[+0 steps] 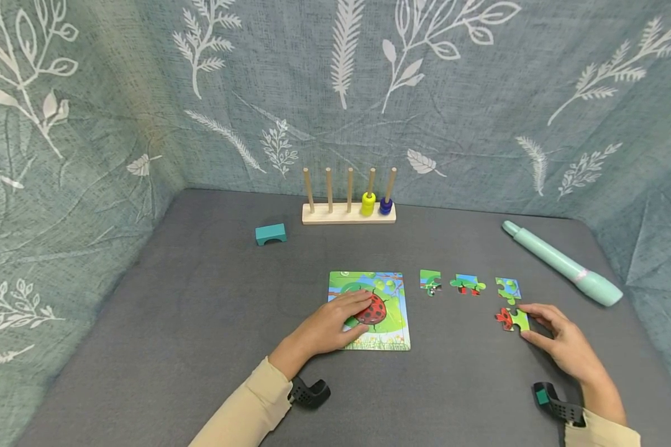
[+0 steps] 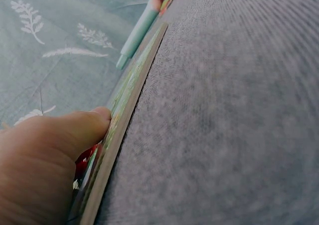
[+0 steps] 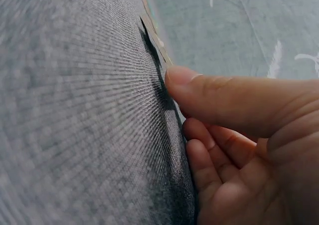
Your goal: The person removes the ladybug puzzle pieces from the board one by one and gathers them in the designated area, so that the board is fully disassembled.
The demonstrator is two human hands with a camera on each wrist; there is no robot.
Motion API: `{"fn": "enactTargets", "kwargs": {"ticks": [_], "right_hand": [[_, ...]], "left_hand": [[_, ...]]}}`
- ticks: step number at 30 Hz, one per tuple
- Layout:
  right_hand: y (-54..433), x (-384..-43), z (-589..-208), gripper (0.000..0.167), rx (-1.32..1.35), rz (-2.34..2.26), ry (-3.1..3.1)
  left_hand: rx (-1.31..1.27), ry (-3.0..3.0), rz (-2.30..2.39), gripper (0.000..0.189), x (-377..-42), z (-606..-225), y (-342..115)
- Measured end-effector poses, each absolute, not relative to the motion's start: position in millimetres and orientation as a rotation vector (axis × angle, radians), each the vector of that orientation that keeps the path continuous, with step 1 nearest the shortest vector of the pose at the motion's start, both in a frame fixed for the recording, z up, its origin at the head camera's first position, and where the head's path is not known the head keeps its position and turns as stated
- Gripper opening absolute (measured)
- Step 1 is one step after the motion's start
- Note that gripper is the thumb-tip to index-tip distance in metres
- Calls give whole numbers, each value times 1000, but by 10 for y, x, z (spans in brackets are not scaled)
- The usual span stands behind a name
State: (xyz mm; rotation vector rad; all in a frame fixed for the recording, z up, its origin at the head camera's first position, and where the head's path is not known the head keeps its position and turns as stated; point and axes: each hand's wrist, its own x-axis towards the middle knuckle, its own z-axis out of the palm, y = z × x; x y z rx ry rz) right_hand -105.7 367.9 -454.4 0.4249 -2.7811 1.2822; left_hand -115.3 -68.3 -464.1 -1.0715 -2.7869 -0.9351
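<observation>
Sleeve [image 1: 246, 403] foremost, four pieces [image 1: 468, 283] out

Left hand [image 1: 327, 323] lies on the board [image 1: 394, 323], fingers together, thumb spread. Right hand [image 1: 565, 344]: fingers pinch one piece [image 1: 520, 321]; three lie nearby on the desk [image 1: 173, 323]. None of these fitted; whether others are, can't tell.

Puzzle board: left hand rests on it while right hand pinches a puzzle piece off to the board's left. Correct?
Wrong side: the head view shows the right hand pinching the puzzle piece to the board's right. The left hand does rest on the puzzle board.
</observation>
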Motion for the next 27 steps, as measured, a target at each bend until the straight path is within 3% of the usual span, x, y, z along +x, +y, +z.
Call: {"fn": "enactTargets", "kwargs": {"ticks": [27], "right_hand": [[3680,-1034,-4525,51,313,1306,-2841]], "left_hand": [[-1056,-2814,-970,53,-1166,-4630,-692]]}}
